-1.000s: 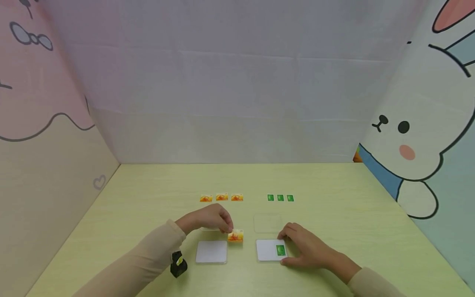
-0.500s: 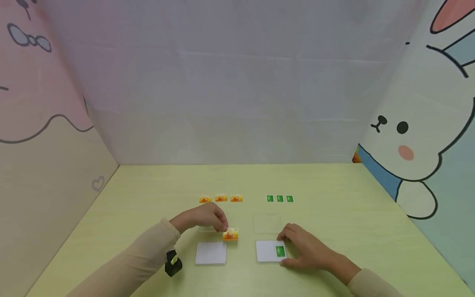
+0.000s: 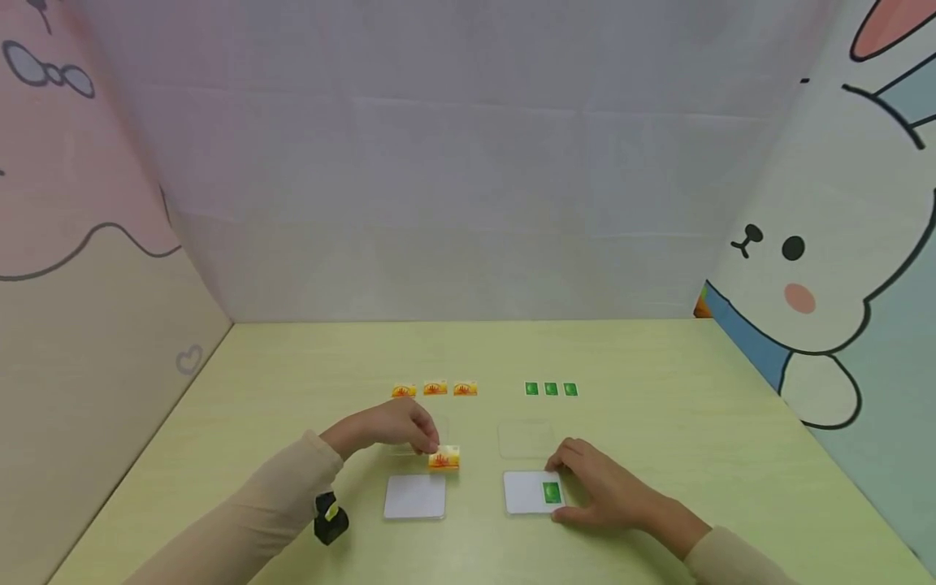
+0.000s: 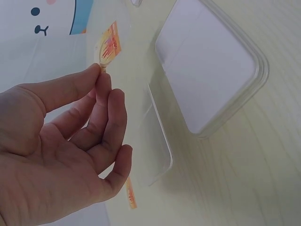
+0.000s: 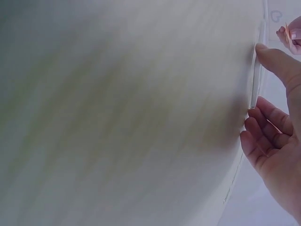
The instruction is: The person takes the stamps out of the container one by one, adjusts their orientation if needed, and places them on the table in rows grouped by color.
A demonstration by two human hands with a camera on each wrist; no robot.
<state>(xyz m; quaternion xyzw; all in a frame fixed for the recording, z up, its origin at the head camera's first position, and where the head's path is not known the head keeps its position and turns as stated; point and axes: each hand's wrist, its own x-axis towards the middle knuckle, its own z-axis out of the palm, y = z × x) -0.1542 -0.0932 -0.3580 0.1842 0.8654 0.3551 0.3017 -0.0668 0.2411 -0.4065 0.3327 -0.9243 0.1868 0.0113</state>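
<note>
My left hand pinches a small orange stamp between thumb and fingertips. It hovers just beyond the left shallow clear case, which has a white face. In the left wrist view the stamp stands up from the fingertips. My right hand grips the right end of a second white-faced clear case, thumb at the near corner and fingers at the far one. On that case's right part lies a green stamp. The right wrist view shows the case only edge-on.
Behind the cases lie two clear lids, the right lid in full view and the left partly hidden by my hand. Farther back sit three orange stamps and three green stamps in rows. Printed cloth walls enclose the table.
My left hand has drifted left with the orange stamp, from the gap between the cases to behind the left case's right corner. The right hand has stayed in place.
</note>
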